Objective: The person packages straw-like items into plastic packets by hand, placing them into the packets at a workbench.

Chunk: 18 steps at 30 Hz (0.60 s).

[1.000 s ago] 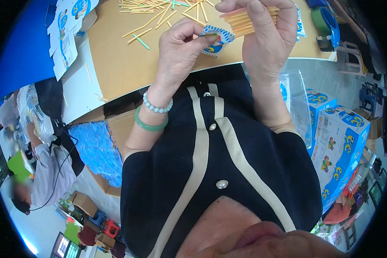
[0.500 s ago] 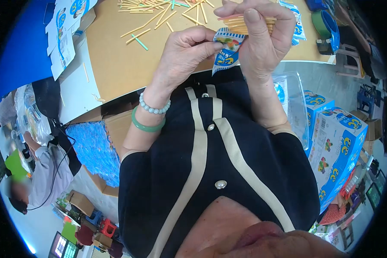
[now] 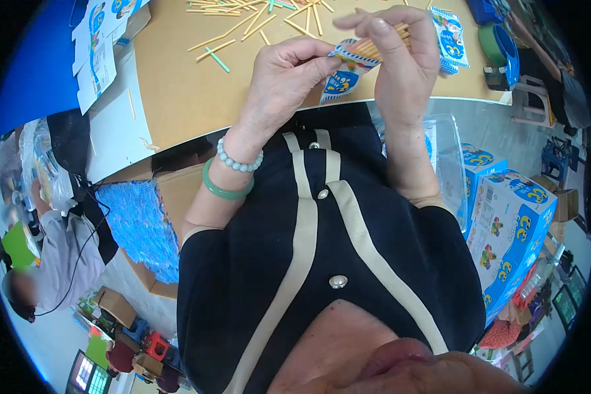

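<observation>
My left hand [image 3: 294, 73] pinches the top edge of a small blue and white packet [image 3: 341, 80], which hangs over the front edge of the table [image 3: 184, 92]. In my right hand [image 3: 407, 62] is a bundle of thin pale sticks [image 3: 369, 48], its tips at the packet's mouth; whether they are inside it is hard to tell. Loose yellowish sticks [image 3: 243, 14] and a green one [image 3: 218, 60] lie on the table beyond my left hand. Filled-looking blue and white packets [image 3: 450, 41] lie to the right of my right hand.
A green tape roll [image 3: 493, 44] in a blue dispenser stands at the table's right. Flattened printed cartons [image 3: 102, 56] lie at the left. Below are a box of blue packets [image 3: 138, 223], a clear bin [image 3: 448, 164] and printed boxes [image 3: 512, 230]. A person [image 3: 65, 256] is at the left.
My right hand has brought the stick bundle down and left against the packet's mouth, tilting it. The packet has shifted slightly in my left hand.
</observation>
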Tool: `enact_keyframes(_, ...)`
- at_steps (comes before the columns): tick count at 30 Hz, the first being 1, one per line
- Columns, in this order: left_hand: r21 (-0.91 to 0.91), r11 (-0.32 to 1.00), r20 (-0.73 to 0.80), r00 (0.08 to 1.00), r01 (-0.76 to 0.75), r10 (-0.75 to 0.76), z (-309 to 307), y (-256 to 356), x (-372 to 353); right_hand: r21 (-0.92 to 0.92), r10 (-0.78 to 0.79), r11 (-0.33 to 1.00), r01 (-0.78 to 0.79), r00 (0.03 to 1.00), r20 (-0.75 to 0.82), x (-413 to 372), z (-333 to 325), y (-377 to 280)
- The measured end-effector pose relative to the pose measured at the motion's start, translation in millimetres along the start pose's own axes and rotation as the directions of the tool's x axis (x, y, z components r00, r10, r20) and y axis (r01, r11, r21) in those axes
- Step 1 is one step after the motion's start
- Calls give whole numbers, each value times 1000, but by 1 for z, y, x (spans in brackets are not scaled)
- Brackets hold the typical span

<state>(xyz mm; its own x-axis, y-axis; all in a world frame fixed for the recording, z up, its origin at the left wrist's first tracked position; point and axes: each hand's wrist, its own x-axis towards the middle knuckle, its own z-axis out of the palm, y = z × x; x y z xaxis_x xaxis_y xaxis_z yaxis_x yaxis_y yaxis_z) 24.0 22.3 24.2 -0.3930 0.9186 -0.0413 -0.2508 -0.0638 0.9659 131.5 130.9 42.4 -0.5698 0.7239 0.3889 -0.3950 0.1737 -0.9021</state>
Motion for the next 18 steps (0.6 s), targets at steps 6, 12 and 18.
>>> enact_keyframes(6,-13,995,14,995,-99,99,-1,-14,7,56,224,972,-230,970,93,-2,5,0)
enact_keyframes(12,-198,979,18,999,-39,43,5,-20,12,512,-680,683,521,709,186,24,14,71)
enact_keyframes(18,-290,957,30,999,-6,16,-5,-17,13,-538,29,827,166,942,335,0,-12,10)
